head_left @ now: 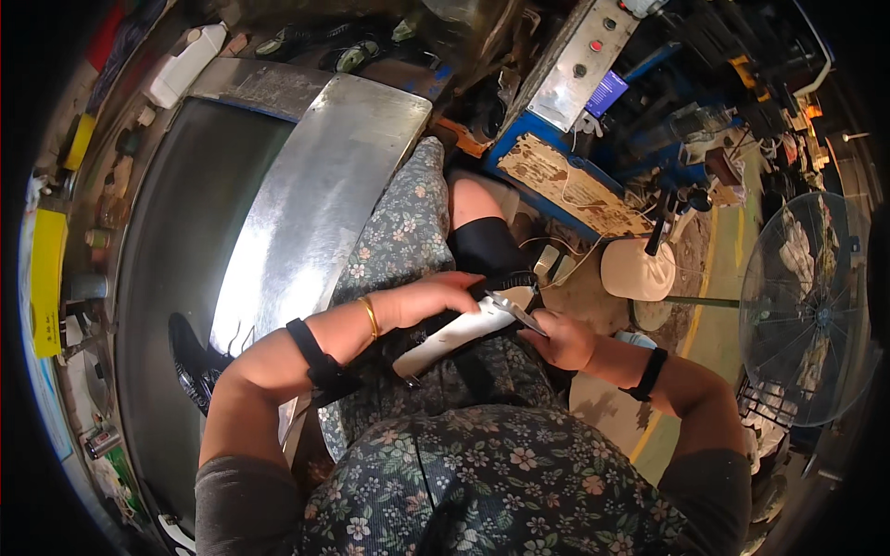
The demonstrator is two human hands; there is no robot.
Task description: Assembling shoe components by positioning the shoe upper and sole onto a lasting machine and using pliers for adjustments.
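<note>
A black shoe with a long white underside [454, 343] lies across my lap, over a dark floral apron. My left hand [426, 301] grips it from its far left side, fingers bent over the edge. At the shoe's right end is a slim metal hand tool [516, 313], its tip against or just over the white surface. My right hand [563, 338] is closed around this tool; its exact kind is too small to tell. A gold bangle [371, 317] is on my left wrist.
A shiny metal plate [306, 185] and a dark conveyor belt [167, 278] run along my left. On the belt stands a black shoe [192, 366]. A machine with a button panel [584, 65] is ahead, a round fan [807, 310] to the right, and a beige stool [638, 271] nearer.
</note>
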